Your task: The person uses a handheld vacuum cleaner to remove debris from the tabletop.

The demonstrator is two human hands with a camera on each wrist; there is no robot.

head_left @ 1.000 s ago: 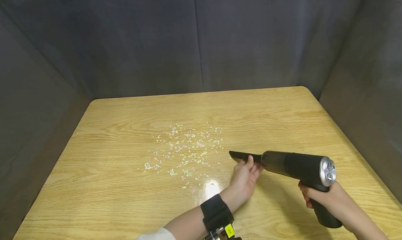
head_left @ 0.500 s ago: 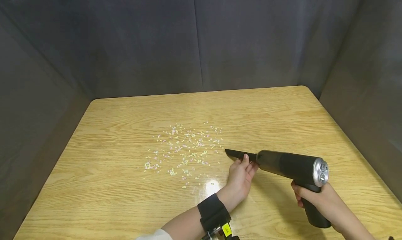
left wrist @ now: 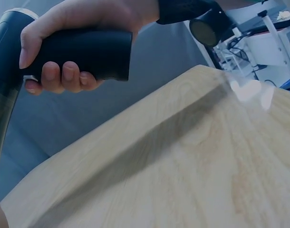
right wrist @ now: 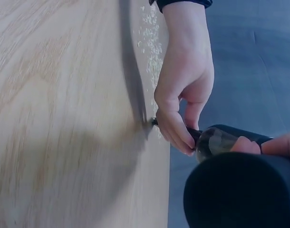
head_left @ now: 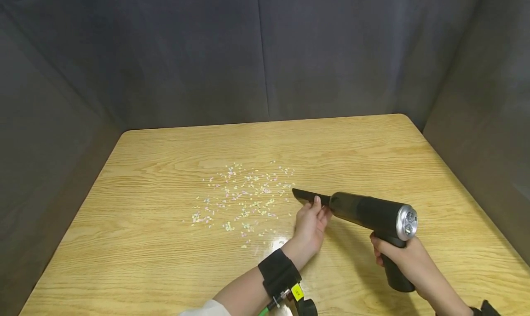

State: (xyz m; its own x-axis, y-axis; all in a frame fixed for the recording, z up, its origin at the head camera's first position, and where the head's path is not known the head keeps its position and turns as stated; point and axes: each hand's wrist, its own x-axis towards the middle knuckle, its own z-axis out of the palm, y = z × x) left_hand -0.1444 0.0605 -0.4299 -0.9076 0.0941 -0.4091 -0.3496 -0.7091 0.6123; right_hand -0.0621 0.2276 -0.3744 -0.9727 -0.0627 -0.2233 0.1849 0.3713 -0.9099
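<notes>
A black handheld vacuum cleaner (head_left: 368, 210) with a silver rear end slants across the right half of the table in the head view. Its thin crevice nozzle (head_left: 304, 195) points left, the tip near the right edge of scattered paper bits (head_left: 196, 218) in pale yellow, pink and white. My left hand (head_left: 309, 226) holds the nozzle near its base, thumb on top. With curled fingers, my right hand (head_left: 407, 261) grips the handle (left wrist: 88, 52), clearly seen in the left wrist view. In the right wrist view the handle's end (right wrist: 240, 190) hides much of the vacuum.
The wooden table (head_left: 136, 261) is walled by dark fabric (head_left: 186, 54) at the back and both sides. A black band (head_left: 279, 272) with a cable sits on my left wrist. White equipment (left wrist: 264, 47) shows beyond the table in the left wrist view.
Both hands and the vacuum have shifted left and slightly away from me, bringing the nozzle tip closer to the paper bits. The grip of each hand stays the same.
</notes>
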